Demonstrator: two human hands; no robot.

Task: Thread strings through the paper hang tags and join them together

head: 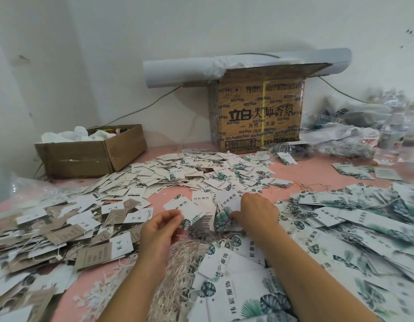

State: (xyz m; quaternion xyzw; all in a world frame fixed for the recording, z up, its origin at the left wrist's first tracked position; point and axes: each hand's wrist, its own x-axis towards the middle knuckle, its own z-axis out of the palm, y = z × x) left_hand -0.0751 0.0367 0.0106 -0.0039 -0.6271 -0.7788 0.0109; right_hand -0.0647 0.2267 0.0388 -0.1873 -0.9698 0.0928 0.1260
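Note:
My left hand (160,231) pinches the lower edge of a white hang tag (181,206) printed with green leaves, holding it above the pink table (317,169). My right hand (256,211) lies just to the right, fingers curled round a small stack of the same leaf tags (224,208). A heap of pale strings (180,268) lies below both hands. Loose leaf tags (215,173) are spread across the middle, and a heap of strung leaf tags (368,231) is on the right.
Brown and white tags (50,231) cover the left side. A low open cardboard box (90,154) stands at the back left, a taller printed carton (259,115) at the back centre. Clear plastic bags and bottles (373,129) crowd the back right.

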